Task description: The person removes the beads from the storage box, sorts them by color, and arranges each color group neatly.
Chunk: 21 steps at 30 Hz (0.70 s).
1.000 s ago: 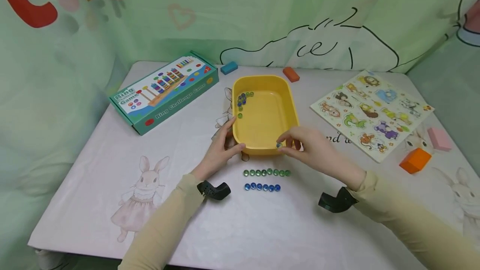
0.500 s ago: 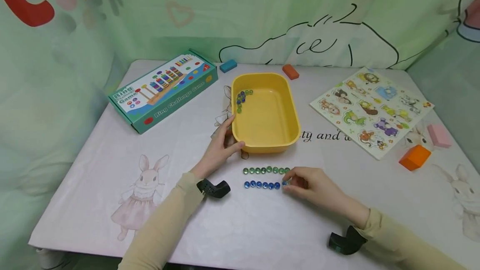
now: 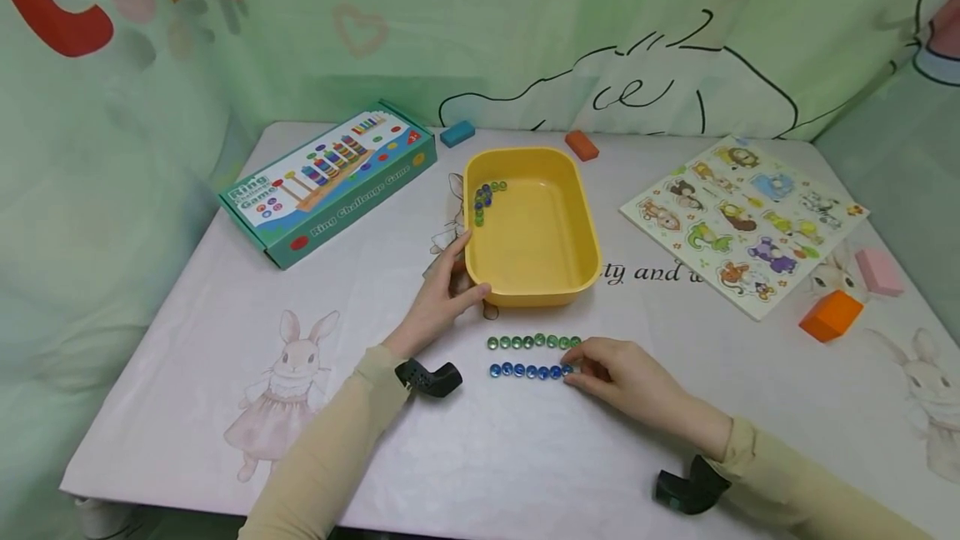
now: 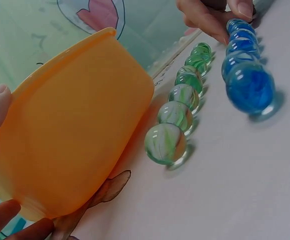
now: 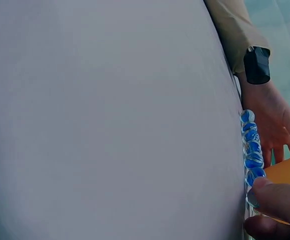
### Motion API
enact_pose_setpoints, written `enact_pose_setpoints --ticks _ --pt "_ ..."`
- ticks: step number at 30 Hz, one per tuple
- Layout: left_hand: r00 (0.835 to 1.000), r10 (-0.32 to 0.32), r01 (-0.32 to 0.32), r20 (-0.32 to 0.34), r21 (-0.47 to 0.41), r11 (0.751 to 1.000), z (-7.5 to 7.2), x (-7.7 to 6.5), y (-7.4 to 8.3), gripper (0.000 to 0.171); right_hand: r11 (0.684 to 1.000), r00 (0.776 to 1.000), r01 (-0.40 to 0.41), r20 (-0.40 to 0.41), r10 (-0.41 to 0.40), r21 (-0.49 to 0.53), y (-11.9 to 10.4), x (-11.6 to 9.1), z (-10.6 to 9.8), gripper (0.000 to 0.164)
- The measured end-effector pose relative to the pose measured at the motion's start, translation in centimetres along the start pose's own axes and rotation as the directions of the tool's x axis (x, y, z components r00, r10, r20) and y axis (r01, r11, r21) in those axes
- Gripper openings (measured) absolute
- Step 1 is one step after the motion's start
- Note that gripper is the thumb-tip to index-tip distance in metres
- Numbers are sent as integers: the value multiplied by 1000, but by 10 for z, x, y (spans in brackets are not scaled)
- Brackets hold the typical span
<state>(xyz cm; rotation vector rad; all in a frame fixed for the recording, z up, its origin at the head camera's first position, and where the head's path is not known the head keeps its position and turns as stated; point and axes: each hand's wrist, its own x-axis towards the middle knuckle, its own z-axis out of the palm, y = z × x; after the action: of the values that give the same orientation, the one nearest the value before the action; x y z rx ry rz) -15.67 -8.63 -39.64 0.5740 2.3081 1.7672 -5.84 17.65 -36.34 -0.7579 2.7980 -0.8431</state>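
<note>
My left hand (image 3: 431,308) holds the near left corner of a yellow plastic tub (image 3: 534,300), thumb at the front and fingers along the left side. Several green and blue marbles (image 3: 480,205) lie inside, along the tub's far left. In front of the tub, a row of green marbles (image 3: 528,342) runs left to right, with a row of blue marbles (image 3: 519,371) nearer me. Thumb and fingers of my right hand (image 3: 637,377) pinch a blue marble (image 5: 253,197) at the right end of the blue row. The fingers partly cover that marble in the head view.
A green Ring Challenge Game box (image 3: 337,182) lies at the back left. Blue (image 3: 457,133) and orange-red (image 3: 582,146) blocks sit behind the tub. To the right are an animal puzzle board (image 3: 742,223), an orange block (image 3: 831,316) and a pink block (image 3: 879,275).
My right hand has carried a blue marble from the tub's near right corner to the right end of the blue row, then moved slightly left against it. My left hand stays on the tub.
</note>
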Motion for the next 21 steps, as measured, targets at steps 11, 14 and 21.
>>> enact_pose_setpoints --ticks 11,14,21 --pt "1000 11 -10 -19 20 1000 1 -1 0 76 998 997 59 50 -57 -34 -5 10 -16 17" --pt "1000 21 -20 -20 24 1000 1 -1 0 76 992 988 121 102 -118 -30 -13 21 -32 16" --pt "999 36 -36 -17 10 999 2 -2 -1 76 983 920 179 346 -182 39 -25 60 -67 13"
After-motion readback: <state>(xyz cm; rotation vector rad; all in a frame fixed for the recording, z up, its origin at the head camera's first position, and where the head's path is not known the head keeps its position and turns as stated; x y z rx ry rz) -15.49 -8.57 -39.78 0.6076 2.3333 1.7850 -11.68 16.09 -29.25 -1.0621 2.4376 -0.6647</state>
